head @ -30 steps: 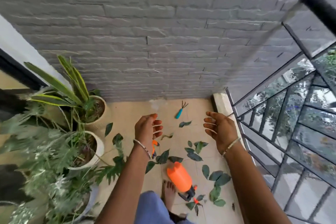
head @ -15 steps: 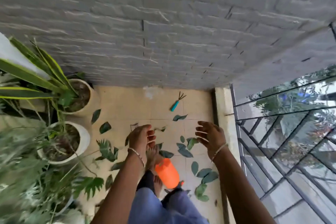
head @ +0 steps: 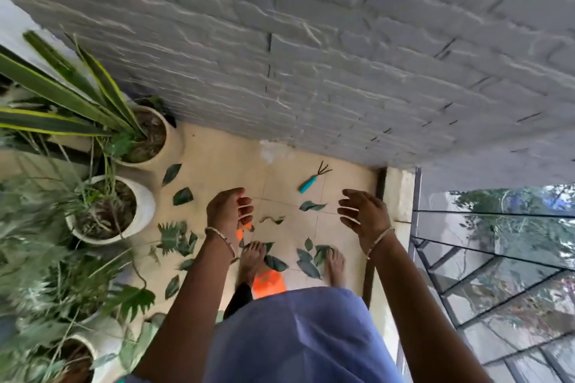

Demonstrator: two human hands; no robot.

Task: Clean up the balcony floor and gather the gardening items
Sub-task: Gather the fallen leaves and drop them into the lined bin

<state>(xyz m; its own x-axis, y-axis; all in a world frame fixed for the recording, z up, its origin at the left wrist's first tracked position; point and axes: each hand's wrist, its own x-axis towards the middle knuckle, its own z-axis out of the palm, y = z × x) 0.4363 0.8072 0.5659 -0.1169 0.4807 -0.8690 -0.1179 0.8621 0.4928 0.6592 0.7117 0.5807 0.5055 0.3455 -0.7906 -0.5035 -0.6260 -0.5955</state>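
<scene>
The tan tile floor (head: 217, 165) has dark green leaves (head: 306, 261) lying all over it. A little blue rake (head: 308, 184) lies near the wall. An orange bottle (head: 269, 283) and white plant pots (head: 146, 202) sit there too.

Both bare arms reach forward and down, held apart at about the same height. The left hand (head: 229, 210) hangs with its fingers loosely curled inward and grips nothing; a thin bangle circles that wrist. The right hand (head: 365, 214) is spread wider, fingers arched and parted, palm turned toward the other hand, also empty, with a bangle at its wrist too. Below them both bare feet stand flat, though the blur makes their toes hard to read.
</scene>
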